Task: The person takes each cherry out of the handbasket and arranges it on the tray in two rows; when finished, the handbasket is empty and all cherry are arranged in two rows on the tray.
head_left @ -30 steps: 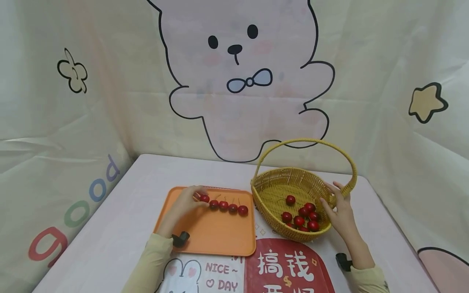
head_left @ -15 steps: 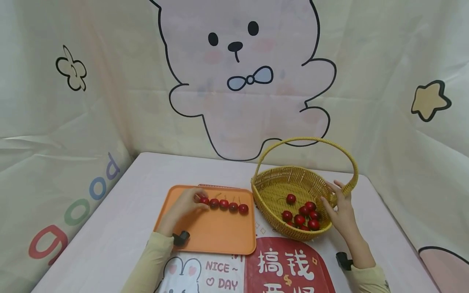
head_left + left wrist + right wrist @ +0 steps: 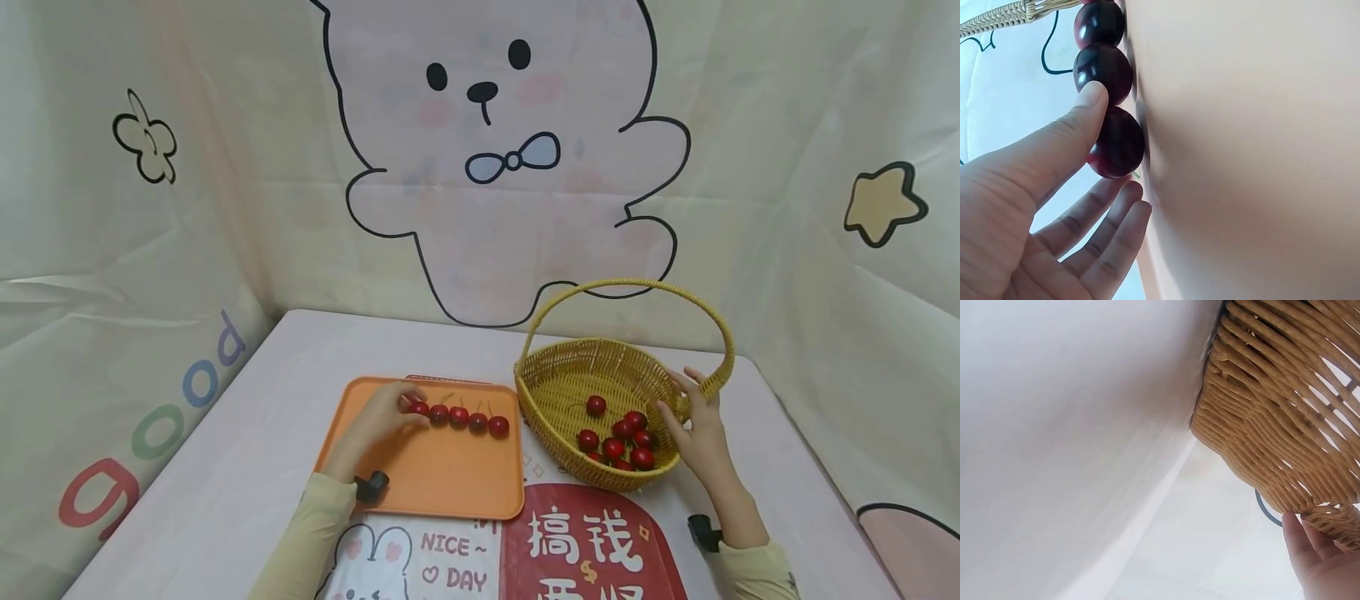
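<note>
Head view first: we see the table filling the lower frame, and on it, right of centre, the wicker basket with its arched handle. Seven or so red cherries lie in its near end. Left of it sits the orange tray (flat, low-rimmed), bearing a row of cherries along its upper edge. Our left hand rests on the tray with fingers loosely extended, the thumb tip touching the end cherry of the row, nothing gripped. Our right hand is spread against the basket's right rim, fingers straight. Compared with a second ago, both hands and all the cherries lie where they were; only the camera has tipped slightly.
</note>
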`<state>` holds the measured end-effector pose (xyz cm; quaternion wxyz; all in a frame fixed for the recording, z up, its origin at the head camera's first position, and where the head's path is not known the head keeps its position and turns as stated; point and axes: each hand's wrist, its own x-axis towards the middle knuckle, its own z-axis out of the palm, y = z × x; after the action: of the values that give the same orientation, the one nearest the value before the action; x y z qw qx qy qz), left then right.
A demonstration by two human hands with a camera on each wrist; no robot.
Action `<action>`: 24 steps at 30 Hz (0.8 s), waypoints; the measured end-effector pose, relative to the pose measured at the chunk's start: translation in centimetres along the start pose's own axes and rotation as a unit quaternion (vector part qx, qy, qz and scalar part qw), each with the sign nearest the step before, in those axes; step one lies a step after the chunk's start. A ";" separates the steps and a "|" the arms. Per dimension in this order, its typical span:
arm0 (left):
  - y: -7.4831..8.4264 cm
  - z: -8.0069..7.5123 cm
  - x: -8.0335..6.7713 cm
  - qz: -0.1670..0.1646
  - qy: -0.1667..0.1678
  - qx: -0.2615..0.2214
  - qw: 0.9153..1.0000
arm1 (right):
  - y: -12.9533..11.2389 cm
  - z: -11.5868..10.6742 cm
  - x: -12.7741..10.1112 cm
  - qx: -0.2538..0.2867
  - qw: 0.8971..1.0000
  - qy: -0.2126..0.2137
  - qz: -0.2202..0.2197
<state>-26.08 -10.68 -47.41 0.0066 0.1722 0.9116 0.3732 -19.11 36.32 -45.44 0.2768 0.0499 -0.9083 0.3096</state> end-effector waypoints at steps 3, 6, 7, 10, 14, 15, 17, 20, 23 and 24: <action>0.1 -0.1 -0.1 0.000 0.007 0.005 1.000 | 0.0 0.0 0.0 0.000 1.000 0.000 0.000; 0.2 -0.2 0.0 0.002 0.016 0.013 1.000 | 0.1 0.0 0.0 0.000 1.000 0.001 -0.001; 0.3 -0.2 0.0 0.004 0.018 0.017 1.000 | 0.1 0.0 0.0 0.001 1.000 0.001 -0.002; 0.8 -0.3 0.1 0.006 0.021 0.024 0.999 | 0.0 0.0 0.0 0.003 1.000 0.003 -0.005; 1.7 -0.5 0.1 0.010 0.031 0.030 0.999 | 0.0 0.0 -0.1 0.003 1.000 0.004 -0.006; 2.0 -0.4 0.1 0.014 0.035 0.030 0.999 | 0.0 0.0 -0.1 0.004 1.000 0.004 -0.006; 2.5 -0.3 0.1 0.027 0.043 0.027 0.998 | 0.0 0.0 0.0 0.004 1.000 0.006 -0.004; 3.4 0.1 0.2 0.051 0.050 0.020 0.997 | 0.1 0.0 0.0 0.004 1.000 0.007 -0.004; 4.5 0.6 0.3 0.075 0.051 0.010 0.996 | 0.1 0.0 0.0 0.004 1.000 0.008 -0.005; 4.9 0.9 0.4 0.085 0.051 0.006 0.995 | 0.0 0.1 -0.1 0.004 1.000 0.007 -0.006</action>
<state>-24.77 -6.72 -44.62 -0.0730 0.2295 0.8950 0.3755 -19.09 36.31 -45.53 0.2850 0.0539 -0.9049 0.3116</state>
